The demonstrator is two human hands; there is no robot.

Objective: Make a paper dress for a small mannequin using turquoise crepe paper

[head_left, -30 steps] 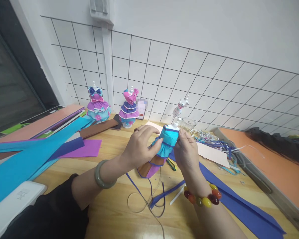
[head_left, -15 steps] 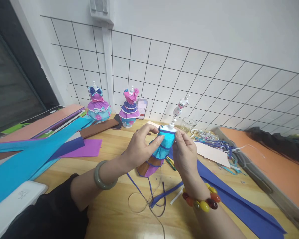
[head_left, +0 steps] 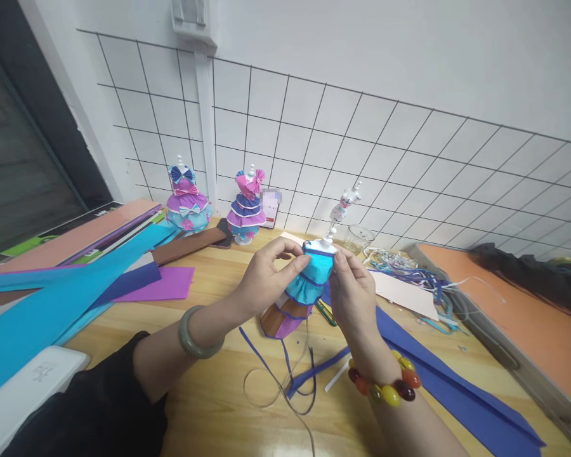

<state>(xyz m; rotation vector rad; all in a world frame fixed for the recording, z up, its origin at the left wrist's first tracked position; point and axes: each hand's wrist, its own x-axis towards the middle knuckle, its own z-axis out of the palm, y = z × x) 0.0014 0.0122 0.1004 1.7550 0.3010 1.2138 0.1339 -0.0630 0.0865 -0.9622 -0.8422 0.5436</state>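
Between my hands a small white mannequin [head_left: 324, 243] leans back, wearing a tiered doll dress [head_left: 316, 268] with a turquoise bodice, dark blue trim and a brown and purple lower skirt. My left hand [head_left: 276, 273] pinches the bodice's left edge between thumb and fingers. At the other side, my right hand [head_left: 353, 285] closes thumb and fingertips on the dress's upper right edge. Narrow dark blue ribbon [head_left: 261, 355] and a thin tan strip [head_left: 254, 387] trail on the table below the skirt.
Two dressed mannequins [head_left: 189, 202] stand at the back left, and a bare-skirted patterned one [head_left: 346, 204] at the back. Coloured sheets [head_left: 76, 273] cover the left side. A blue strip [head_left: 457, 381] lies right, near a glass [head_left: 359, 238] and ribbon scraps [head_left: 394, 260]. A power bank [head_left: 42, 374] sits front left.
My left thumb has drawn back slightly to the left across the bodice, uncovering more turquoise. My right hand and the mannequin have hardly moved.
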